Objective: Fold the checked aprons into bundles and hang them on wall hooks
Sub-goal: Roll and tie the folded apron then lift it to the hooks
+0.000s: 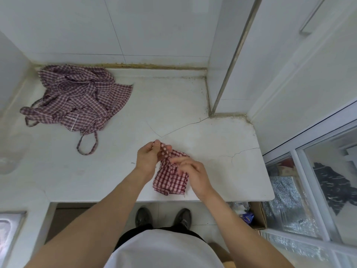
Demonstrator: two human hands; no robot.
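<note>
A red-and-white checked apron, folded into a small bundle (171,179), lies on the white counter (222,147) near its front edge. My left hand (149,157) pinches the bundle's checked strap (164,150) and holds it raised above the cloth. Over the bundle's upper right part sits my right hand (190,172), its fingers bent on the fabric; they are blurred. A loose heap of purple-checked aprons (81,99) is crumpled at the counter's back left, with straps trailing forward.
White tiled walls close the counter at the back and right. A steel sink (9,227) shows at the lower left. Beyond the counter's right end are a sliding window frame (309,190) and a cardboard box (257,217) on the floor. The counter is cracked.
</note>
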